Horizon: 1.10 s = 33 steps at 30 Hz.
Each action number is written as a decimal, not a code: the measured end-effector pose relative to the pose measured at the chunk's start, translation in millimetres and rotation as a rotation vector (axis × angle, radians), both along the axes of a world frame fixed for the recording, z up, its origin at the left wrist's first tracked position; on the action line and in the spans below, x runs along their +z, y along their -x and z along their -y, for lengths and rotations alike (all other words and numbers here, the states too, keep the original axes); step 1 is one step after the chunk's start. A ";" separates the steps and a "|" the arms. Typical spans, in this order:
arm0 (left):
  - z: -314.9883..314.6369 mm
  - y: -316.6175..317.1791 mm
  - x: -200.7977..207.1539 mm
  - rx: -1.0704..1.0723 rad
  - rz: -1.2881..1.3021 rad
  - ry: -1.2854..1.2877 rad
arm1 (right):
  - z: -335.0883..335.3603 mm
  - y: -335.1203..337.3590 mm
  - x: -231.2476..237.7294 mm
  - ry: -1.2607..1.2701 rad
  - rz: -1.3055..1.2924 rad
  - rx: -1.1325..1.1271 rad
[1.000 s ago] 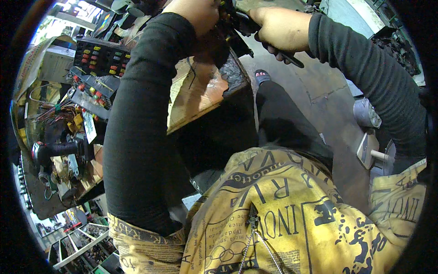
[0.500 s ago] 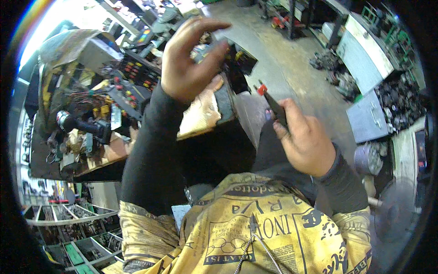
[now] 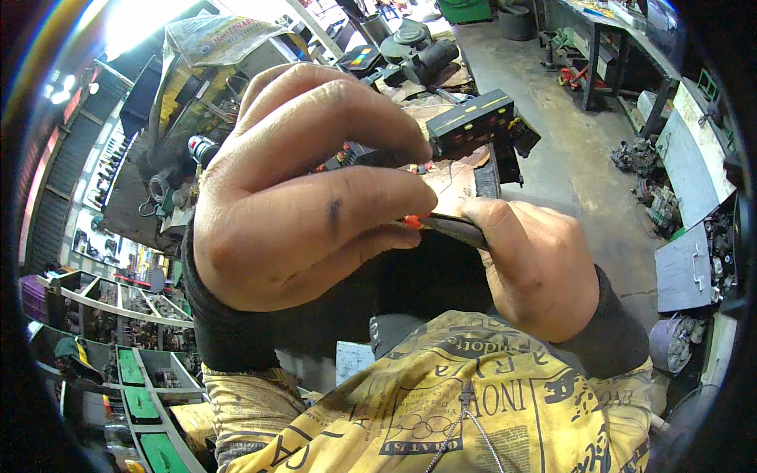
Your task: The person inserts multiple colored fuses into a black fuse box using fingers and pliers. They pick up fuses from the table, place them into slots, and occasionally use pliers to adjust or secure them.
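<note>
My right hand (image 3: 540, 264) grips a dark, tapered hand tool (image 3: 457, 229) between thumb and fingers. Its narrow end points left. At that end sits a small red piece (image 3: 412, 221), partly hidden by fingers. My left hand (image 3: 307, 181) is raised close in front of the view, fingers curled and fingertips closed around the red piece. Beyond the hands, a black box with yellow strips (image 3: 473, 122) rests at the right end of the cluttered workbench (image 3: 449, 183).
A black cylindrical part (image 3: 432, 61) lies farther back on the bench. Shelving with green bins (image 3: 142, 402) is at the lower left. Metal parts (image 3: 635, 156) lie on the floor at right, near a grey panel with a handle (image 3: 684, 268) and a purple bucket (image 3: 672, 344).
My left hand has come down and nearer, closing its fingers at the red piece on the tool's end. The tool has swung from pointing up to pointing left. The view has shifted.
</note>
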State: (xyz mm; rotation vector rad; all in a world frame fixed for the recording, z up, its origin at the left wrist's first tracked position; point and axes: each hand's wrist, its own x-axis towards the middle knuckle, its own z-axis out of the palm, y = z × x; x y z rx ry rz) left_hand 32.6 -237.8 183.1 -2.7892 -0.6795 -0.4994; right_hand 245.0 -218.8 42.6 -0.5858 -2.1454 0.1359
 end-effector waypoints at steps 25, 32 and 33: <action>-43.7 17.4 -115.7 0.118 0.419 0.427 | 15.9 -28.9 -157.5 1.456 -0.550 0.031; -30.1 -34.6 -193.4 0.103 0.704 0.846 | -13.9 -39.4 -144.7 1.215 -0.583 0.059; -24.9 -33.5 -194.2 0.125 0.678 0.915 | -24.8 -36.1 -135.4 0.973 -0.485 0.028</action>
